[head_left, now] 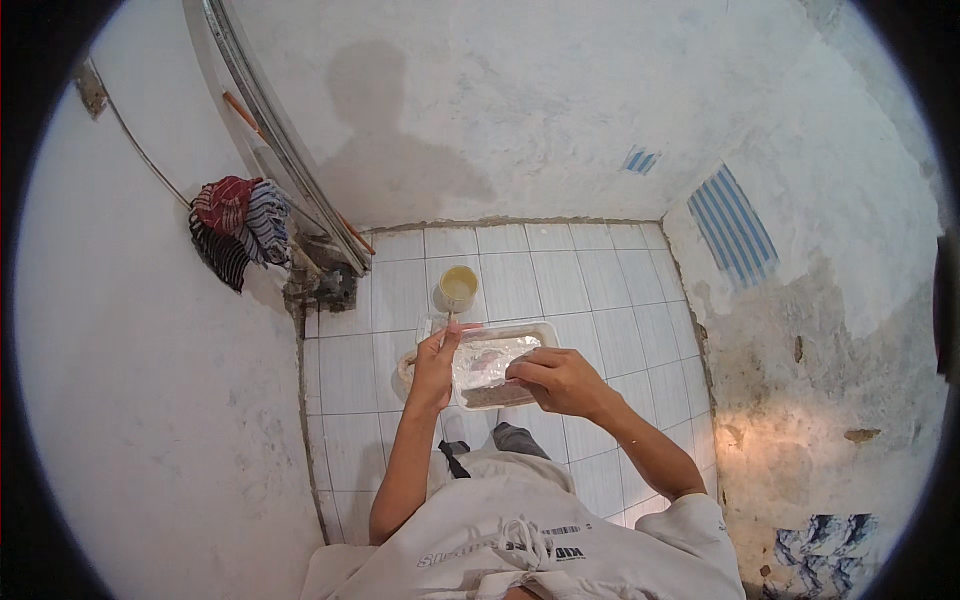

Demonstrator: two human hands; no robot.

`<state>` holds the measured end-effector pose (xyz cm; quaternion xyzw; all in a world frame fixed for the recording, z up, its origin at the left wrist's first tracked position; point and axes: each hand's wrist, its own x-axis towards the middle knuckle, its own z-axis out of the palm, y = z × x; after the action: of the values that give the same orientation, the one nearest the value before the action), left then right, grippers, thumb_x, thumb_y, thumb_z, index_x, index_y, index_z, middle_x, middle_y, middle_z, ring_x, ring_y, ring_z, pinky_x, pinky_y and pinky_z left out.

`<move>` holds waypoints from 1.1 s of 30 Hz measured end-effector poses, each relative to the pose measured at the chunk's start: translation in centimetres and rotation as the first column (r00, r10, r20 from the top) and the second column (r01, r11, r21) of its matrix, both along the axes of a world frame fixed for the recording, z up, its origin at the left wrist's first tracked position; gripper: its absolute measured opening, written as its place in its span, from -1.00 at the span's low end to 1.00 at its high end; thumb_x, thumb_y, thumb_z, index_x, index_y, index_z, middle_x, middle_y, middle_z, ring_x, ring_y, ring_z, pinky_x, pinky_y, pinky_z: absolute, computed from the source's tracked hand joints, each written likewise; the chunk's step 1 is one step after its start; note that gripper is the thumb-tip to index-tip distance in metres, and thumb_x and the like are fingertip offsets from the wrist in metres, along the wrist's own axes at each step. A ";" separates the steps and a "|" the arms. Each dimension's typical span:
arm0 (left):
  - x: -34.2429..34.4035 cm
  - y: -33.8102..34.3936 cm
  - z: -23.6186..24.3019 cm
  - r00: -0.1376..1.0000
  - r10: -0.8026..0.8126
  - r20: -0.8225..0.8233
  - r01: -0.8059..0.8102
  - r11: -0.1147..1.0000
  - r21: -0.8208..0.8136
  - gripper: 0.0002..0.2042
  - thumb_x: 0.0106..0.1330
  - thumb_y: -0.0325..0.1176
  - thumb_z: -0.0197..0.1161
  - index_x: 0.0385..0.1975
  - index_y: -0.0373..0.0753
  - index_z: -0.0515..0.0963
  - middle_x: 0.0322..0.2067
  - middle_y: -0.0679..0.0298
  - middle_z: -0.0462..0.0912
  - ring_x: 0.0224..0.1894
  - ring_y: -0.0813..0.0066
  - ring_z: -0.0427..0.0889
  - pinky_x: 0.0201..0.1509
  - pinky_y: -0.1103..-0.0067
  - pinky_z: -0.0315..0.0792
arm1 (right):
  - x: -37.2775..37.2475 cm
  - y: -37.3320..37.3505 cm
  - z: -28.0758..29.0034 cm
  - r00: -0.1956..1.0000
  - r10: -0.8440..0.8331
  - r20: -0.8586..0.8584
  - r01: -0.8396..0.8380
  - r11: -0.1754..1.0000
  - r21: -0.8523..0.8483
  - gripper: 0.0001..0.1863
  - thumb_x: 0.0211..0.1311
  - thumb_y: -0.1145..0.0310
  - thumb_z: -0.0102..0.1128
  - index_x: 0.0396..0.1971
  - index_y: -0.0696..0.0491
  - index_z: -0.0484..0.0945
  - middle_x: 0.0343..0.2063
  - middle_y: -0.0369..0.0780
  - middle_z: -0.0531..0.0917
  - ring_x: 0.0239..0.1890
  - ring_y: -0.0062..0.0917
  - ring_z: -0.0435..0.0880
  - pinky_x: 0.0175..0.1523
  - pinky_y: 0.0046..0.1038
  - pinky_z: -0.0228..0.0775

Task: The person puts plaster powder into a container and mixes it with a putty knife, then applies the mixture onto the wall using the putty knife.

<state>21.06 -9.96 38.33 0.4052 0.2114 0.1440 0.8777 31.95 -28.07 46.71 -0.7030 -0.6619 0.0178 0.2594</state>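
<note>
In front of my body is a shallow rectangular tray with a pale rim; whitish, shiny wet-looking stuff covers its bottom. My left hand is at the tray's left side, fingers closed, with a thin reddish piece showing at the fingertips; what it grips is not clear. Over the tray's right part, my right hand has its fingers pinched together and pointing inward. Anything between them is hidden. Beyond my left hand stands a round yellow pot with light-coloured contents. A beige rounded object is partly hidden behind my left hand.
White tiles cover the floor between stained white walls. At the left, metal rails lean in the corner beside a hanging bundle of red and striped cloth. A blue-striped patch sits on the right wall.
</note>
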 end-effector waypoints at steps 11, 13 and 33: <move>0.2 -0.1 1.5 0.996 -0.072 0.048 0.066 0.990 0.127 -0.53 0.44 -0.02 0.04 -0.11 -0.41 0.58 -0.24 0.19 0.67 -0.24 0.50 0.63 -0.12 0.55 0.54 | 0.8 1.9 -0.5 0.982 -0.128 0.139 0.095 0.971 0.221 -0.67 -0.17 0.52 0.32 -0.28 -0.01 0.58 -0.35 -0.28 0.65 -0.32 -0.41 0.67 -0.26 -0.38 0.57; 0.2 0.2 1.4 0.998 -0.053 0.043 0.046 0.987 0.156 -0.54 0.44 -0.03 0.04 -0.11 -0.42 0.57 -0.25 0.18 0.66 -0.25 0.49 0.65 -0.15 0.54 0.58 | 0.0 1.9 -0.9 0.979 -0.057 0.195 0.021 0.983 0.184 -0.65 -0.17 0.50 0.33 -0.26 -0.02 0.58 -0.31 -0.29 0.65 -0.30 -0.41 0.67 -0.23 -0.40 0.58; 0.4 0.9 0.4 0.999 -0.026 0.026 0.022 0.990 0.142 -0.53 0.43 0.00 0.06 -0.11 -0.37 0.61 -0.24 0.20 0.68 -0.23 0.50 0.62 -0.08 0.58 0.49 | 0.8 2.6 -1.3 0.985 -0.069 0.161 0.036 0.979 0.201 -0.65 -0.16 0.53 0.29 -0.25 -0.01 0.57 -0.27 -0.29 0.66 -0.34 -0.42 0.66 -0.31 -0.41 0.55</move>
<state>21.46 -9.07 38.73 0.4670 0.1834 0.1538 0.8513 32.79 -25.42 45.37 -0.6901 -0.6609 -0.1138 0.2719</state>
